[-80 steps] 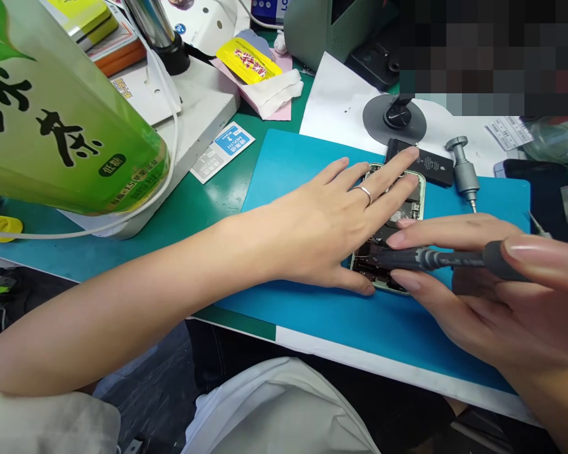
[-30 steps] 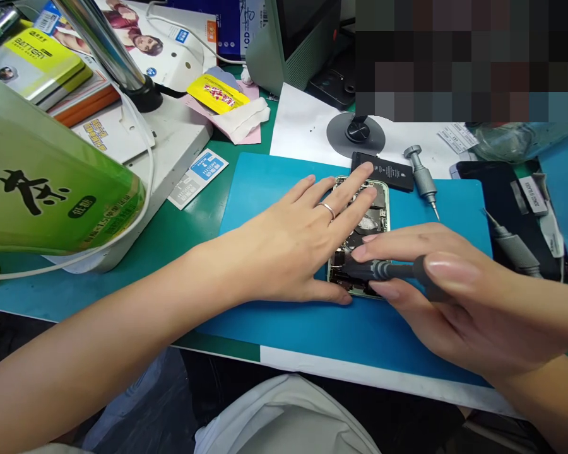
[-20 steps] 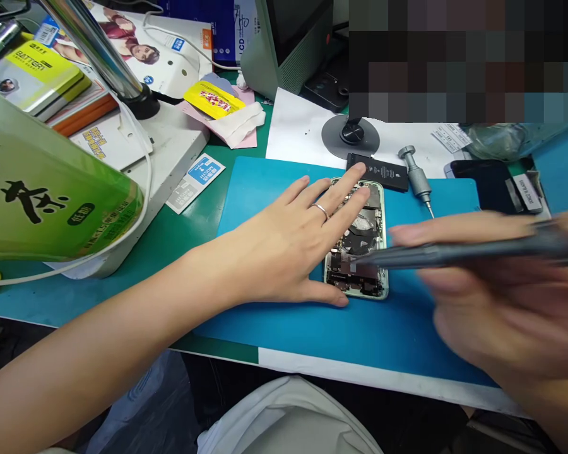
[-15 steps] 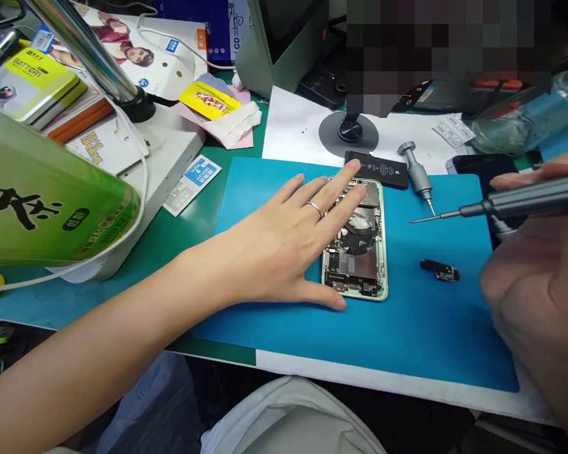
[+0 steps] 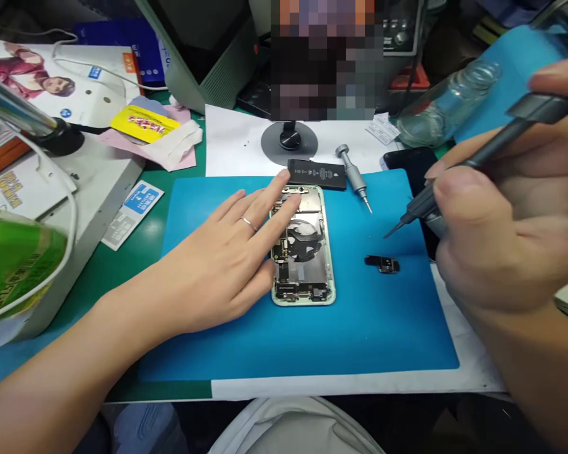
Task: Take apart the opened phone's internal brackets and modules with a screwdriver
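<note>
A phone with its back casing interior exposed (image 5: pixel 312 277) lies on a blue mat (image 5: pixel 265 343). My left hand (image 5: pixel 231 252) rests flat with fingers stretched, the fingertips over the phone's upper left part and the thumb at its left edge. In my right hand (image 5: pixel 487 233) is a slim dark grey screwdriver (image 5: pixel 423 203), its tip pointing down and left above the mat. Just below that tip sits a small black phone part (image 5: pixel 383 264). A second, grey screwdriver (image 5: pixel 355 180) lies beyond the phone, beside a black phone battery (image 5: pixel 319 174).
A round dark stand base (image 5: pixel 269 148) is on white paper behind the mat. A glass jar (image 5: pixel 447 104) lies at the back right, near a dark phone (image 5: pixel 409 159). On the left are a yellow packet (image 5: pixel 144 125), a metal lamp pole (image 5: pixel 23 104) and a green package (image 5: pixel 19 265).
The view has swung to the right. My right hand has tilted the screwdriver more steeply, bringing its tip closer to the small black part. My left thumb has drawn in beside the phone.
</note>
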A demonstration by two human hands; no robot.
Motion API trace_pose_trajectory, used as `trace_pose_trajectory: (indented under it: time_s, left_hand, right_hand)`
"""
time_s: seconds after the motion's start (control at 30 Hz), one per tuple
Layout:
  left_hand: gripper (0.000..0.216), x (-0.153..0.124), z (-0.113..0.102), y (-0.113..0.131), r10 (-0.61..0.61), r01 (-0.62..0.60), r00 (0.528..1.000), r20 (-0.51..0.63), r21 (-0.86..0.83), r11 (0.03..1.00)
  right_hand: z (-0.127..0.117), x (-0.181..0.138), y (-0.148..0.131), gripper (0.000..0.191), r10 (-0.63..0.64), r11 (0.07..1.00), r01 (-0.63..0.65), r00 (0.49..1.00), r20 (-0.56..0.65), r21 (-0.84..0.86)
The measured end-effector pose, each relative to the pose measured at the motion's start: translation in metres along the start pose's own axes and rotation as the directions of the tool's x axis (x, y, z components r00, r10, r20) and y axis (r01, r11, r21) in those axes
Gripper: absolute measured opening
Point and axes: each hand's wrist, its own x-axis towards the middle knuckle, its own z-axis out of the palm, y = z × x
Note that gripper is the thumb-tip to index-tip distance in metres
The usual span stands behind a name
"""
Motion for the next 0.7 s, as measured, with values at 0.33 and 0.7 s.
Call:
trace_pose_trajectory:
  time_s: [0.33, 0.7]
  left_hand:
    - [0.045, 0.007, -0.015, -0.005, -0.243, 0.208, 0.882, -0.404, -0.131, 0.969]
    - [0.009, 0.006, -0.019, -0.002, -0.260, 0.205, 0.814, -0.519, -0.163, 0.965]
  right_hand:
    - [-0.005, 0.017, -0.009, 0.053, 0.081, 0.966, -0.073, 0.996, 0.022, -0.247]
    - [-0.028, 0.049, 0.009, 0.047, 0.302, 0.769, 0.056, 0.846, 0.439, -0.637]
